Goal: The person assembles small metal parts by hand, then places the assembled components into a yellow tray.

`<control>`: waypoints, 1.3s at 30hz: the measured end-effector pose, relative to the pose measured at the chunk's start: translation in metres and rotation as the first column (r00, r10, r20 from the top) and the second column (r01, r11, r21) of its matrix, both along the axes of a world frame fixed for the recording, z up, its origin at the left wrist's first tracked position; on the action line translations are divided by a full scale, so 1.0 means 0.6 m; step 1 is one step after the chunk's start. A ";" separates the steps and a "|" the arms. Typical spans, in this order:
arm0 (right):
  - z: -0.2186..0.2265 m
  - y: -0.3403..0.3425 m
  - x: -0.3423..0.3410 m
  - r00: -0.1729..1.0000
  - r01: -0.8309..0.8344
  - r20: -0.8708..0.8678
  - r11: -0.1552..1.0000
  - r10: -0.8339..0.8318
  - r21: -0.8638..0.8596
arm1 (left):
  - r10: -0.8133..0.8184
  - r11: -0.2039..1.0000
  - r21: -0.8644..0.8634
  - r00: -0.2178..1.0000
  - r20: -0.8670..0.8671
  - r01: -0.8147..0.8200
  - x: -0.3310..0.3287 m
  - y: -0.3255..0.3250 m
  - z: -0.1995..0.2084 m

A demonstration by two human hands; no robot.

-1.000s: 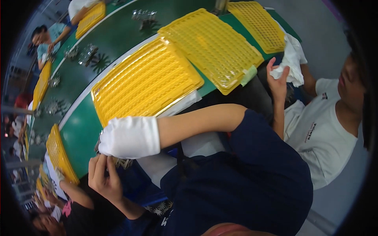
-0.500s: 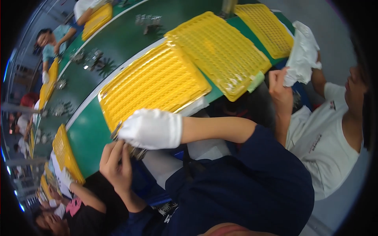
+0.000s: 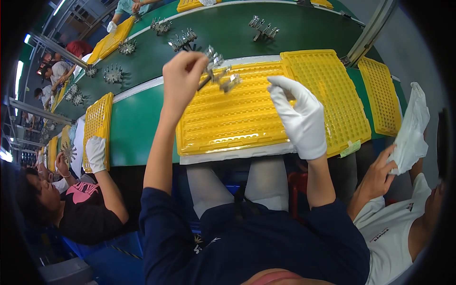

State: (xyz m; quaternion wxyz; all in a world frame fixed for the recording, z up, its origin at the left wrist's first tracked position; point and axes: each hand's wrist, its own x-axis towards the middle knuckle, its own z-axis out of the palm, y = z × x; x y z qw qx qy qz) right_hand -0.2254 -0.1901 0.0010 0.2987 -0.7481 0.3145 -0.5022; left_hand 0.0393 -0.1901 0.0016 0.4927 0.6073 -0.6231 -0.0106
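Note:
My bare left hand [image 3: 183,83] is raised over the far left edge of the yellow ridged tray [image 3: 223,118], its fingers closed round a silvery metal fixture [image 3: 230,83] with several branching, clip-like arms. The fixture is blurred by motion. In a white glove, my right hand [image 3: 301,116] hovers above the right side of that tray. Its thumb and forefinger curl together in a pinch at the tips; whatever is between them, if anything, is too small to make out. The tray lies in front of me at the table's near edge.
A second yellow tray [image 3: 327,90] adjoins on the right. Beyond a pale rail, several similar metal fixtures stand on the dark green belt [image 3: 223,35]. A co-worker at left holds a star-shaped metal piece [image 3: 69,151]; another at right holds a white cloth-like item [image 3: 412,128].
My hands, together at the tray's left corner before, are now apart. The left has lifted the fixture up and away; the right has moved rightward. The view has turned and levelled.

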 end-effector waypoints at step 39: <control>-0.092 0.043 -0.032 0.984 0.012 -0.172 0.951 0.044 0.308 | 0.272 0.948 0.290 0.818 -0.506 -0.135 0.143 -0.279 -0.183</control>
